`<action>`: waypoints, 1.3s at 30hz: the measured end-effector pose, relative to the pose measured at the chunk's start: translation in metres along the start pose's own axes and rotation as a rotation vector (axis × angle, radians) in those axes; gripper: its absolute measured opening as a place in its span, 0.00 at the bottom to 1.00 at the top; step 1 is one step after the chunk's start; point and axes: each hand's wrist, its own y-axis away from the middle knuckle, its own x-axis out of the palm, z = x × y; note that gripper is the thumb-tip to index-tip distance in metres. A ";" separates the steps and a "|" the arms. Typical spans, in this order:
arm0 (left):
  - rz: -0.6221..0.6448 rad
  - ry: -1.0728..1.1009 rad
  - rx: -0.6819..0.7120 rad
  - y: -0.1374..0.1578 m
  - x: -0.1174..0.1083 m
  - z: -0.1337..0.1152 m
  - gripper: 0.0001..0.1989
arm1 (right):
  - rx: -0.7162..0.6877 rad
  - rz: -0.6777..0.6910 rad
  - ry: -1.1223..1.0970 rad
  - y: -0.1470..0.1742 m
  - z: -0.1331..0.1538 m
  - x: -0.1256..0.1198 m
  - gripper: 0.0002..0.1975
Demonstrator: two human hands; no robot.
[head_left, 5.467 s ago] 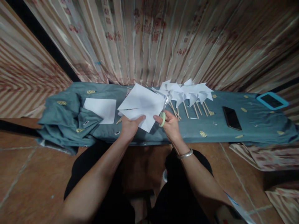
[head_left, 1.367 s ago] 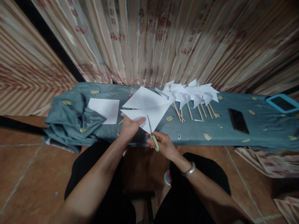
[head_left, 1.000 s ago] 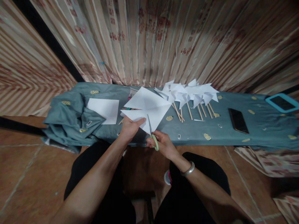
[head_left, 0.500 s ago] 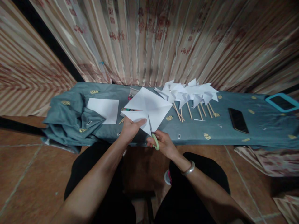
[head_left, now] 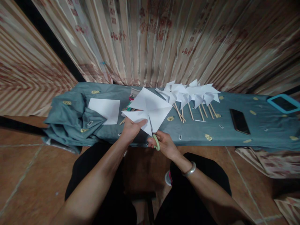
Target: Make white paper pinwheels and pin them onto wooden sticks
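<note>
My left hand (head_left: 132,128) pinches a square sheet of white paper (head_left: 158,107) near its lower left corner, thumb on top. A slit runs into the sheet from its left corner. In my right hand (head_left: 165,142) are scissors (head_left: 156,142) with light green handles. Their blades lie along the paper from the near corner toward the middle; how far the cut reaches is hard to make out. The sheet is held just above the bench, partly covering small colourful items (head_left: 131,98) and some wooden sticks (head_left: 122,121).
White paper pinwheels (head_left: 185,93) on wooden sticks lie in a row behind and right. Another white sheet (head_left: 110,110) rests at left by bunched cloth (head_left: 70,118). A black phone (head_left: 239,121) and a blue-framed tablet (head_left: 284,103) lie at right. A curtain (head_left: 150,43) hangs behind.
The paper's right part sits very slightly differently around the blades. Both hands keep nearly the same place and grip; the whole view has shifted a little.
</note>
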 end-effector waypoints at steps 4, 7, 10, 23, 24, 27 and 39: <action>0.000 0.008 0.000 0.000 0.000 0.000 0.18 | 0.018 -0.004 -0.007 -0.001 -0.001 0.000 0.21; 0.003 0.020 -0.003 -0.001 0.000 0.000 0.18 | 0.019 -0.003 -0.008 -0.001 -0.002 0.001 0.20; 0.007 0.013 0.000 -0.001 -0.001 0.001 0.18 | 0.008 0.002 -0.003 -0.001 -0.003 0.001 0.18; -0.011 -0.004 0.018 -0.001 -0.002 0.003 0.19 | 0.007 -0.033 -0.021 -0.002 -0.003 0.005 0.19; -0.007 -0.005 0.021 -0.001 -0.003 0.003 0.19 | 0.003 -0.028 -0.024 -0.002 -0.004 0.005 0.19; 0.002 -0.009 0.021 -0.002 -0.003 0.003 0.17 | 0.002 -0.001 -0.021 -0.002 -0.006 0.003 0.19; -0.127 -0.040 0.075 -0.012 -0.019 0.002 0.19 | 0.065 0.132 0.089 0.023 -0.008 -0.017 0.21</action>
